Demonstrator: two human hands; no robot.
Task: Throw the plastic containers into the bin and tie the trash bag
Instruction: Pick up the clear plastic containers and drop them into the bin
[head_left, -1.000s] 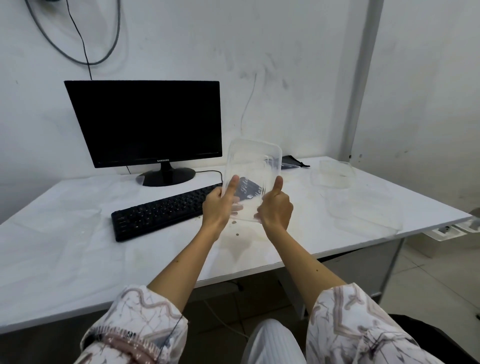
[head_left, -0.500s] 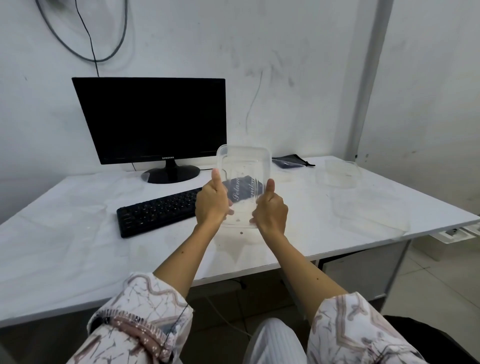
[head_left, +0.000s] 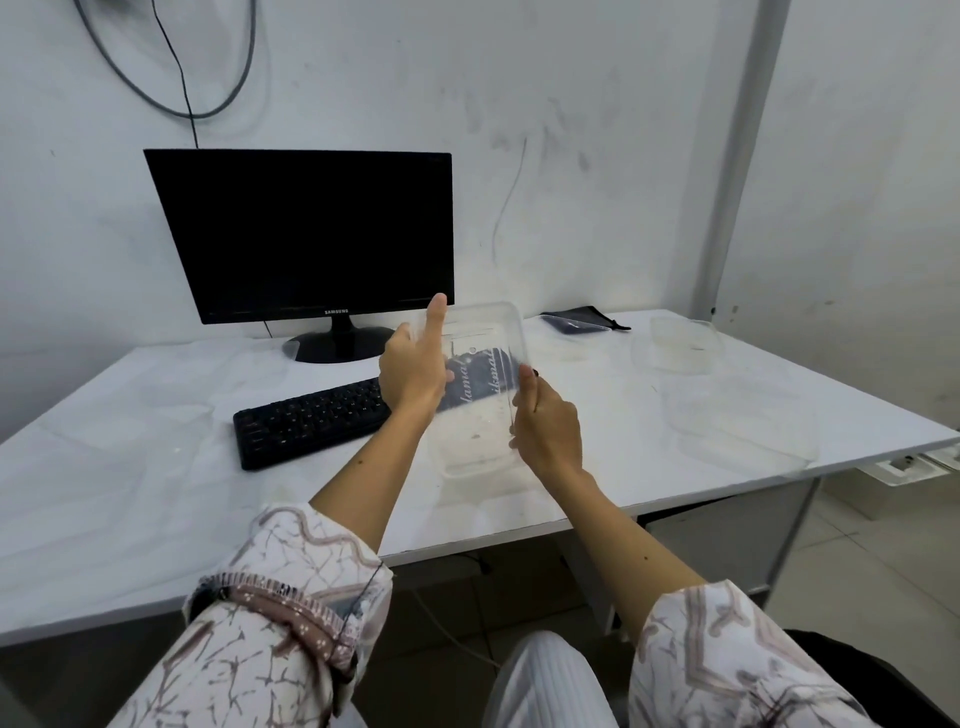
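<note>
I hold a clear rectangular plastic container (head_left: 480, 384) with printed lettering above the white desk (head_left: 156, 467), in front of the keyboard. My left hand (head_left: 413, 371) grips its left edge with the thumb raised along the rim. My right hand (head_left: 545, 426) grips its right edge lower down. More clear plastic containers lie on the desk's right side: a round-cornered tub (head_left: 680, 345) at the back and a larger flat one (head_left: 743, 426) nearer the front edge. No bin or trash bag is in view.
A black monitor (head_left: 306, 234) and black keyboard (head_left: 311, 421) stand on the desk behind my hands. A dark pouch (head_left: 584, 319) lies by the wall. The desk's right edge drops to a tiled floor (head_left: 883, 561).
The container has tilted, its top leaning left and its lower end dropping toward the desk. My left thumb rose along the rim and my right hand shifted down the right edge.
</note>
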